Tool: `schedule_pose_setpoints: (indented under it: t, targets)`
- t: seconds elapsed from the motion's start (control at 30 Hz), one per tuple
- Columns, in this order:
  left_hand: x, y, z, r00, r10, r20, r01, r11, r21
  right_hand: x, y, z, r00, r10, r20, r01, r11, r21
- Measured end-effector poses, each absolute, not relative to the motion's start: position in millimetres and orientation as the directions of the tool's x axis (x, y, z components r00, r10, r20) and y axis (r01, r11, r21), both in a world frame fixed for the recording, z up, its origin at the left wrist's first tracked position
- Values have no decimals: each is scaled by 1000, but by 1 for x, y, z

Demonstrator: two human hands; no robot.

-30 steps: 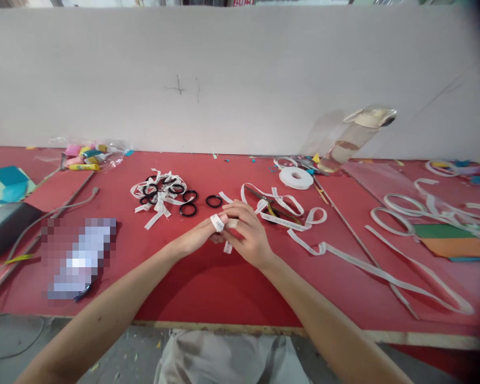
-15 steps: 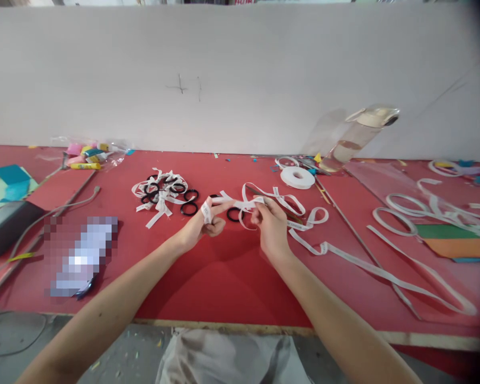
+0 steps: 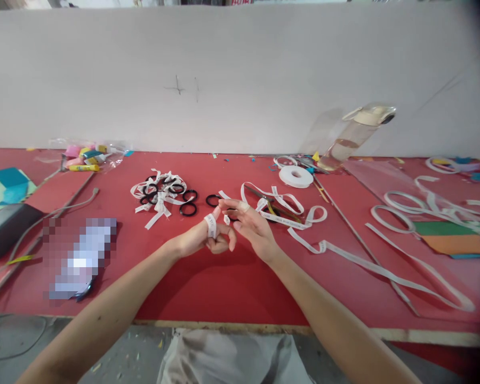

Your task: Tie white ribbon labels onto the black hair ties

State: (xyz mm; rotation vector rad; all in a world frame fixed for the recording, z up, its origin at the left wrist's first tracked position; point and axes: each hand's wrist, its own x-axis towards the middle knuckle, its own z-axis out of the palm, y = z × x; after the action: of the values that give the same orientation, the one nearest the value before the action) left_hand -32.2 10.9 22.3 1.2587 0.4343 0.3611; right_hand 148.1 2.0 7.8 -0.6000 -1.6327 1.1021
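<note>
A white printed ribbon (image 3: 211, 226) is looped around my left hand (image 3: 208, 232), whose thumb points up and whose other fingers curl in. Close on its right, my right hand (image 3: 254, 226) reaches over with fingers stretched out, their tips at the left thumb and its own thumb held apart. A small end of ribbon (image 3: 226, 220) shows between the hands; the rest there is hidden by fingers. Just behind lie a black hair tie (image 3: 213, 200) and scissors (image 3: 270, 201) among loose ribbon strips (image 3: 288, 220). To the left sits a pile of black hair ties with white ribbon bows (image 3: 162, 193).
A ribbon roll (image 3: 296, 177) and a tilted bottle (image 3: 350, 141) stand near the white partition (image 3: 240, 80). Leftward are a blurred phone (image 3: 84, 256), a cable (image 3: 80, 200) and a bag of colourful items (image 3: 90, 156). White ribbon coils (image 3: 394, 220) lie at right on the red table (image 3: 224, 293).
My right hand has moved left from pinching the outstretched ribbon to the left thumb, its fingers now straightened. The left fingers have curled in, with the ribbon still looped around that hand.
</note>
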Motion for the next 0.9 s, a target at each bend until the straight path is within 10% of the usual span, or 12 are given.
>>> schedule_pose_setpoints:
  t: [0.23,0.9]
  targets:
    - [-24,3,19,892,378,-249,141,291,946,143,-4,7,-586,794,162,-70,149,-986]
    - [-17,-7,26,797,599,-75,-5,130,992,148,12,3,-318,922,220,28,241,-970]
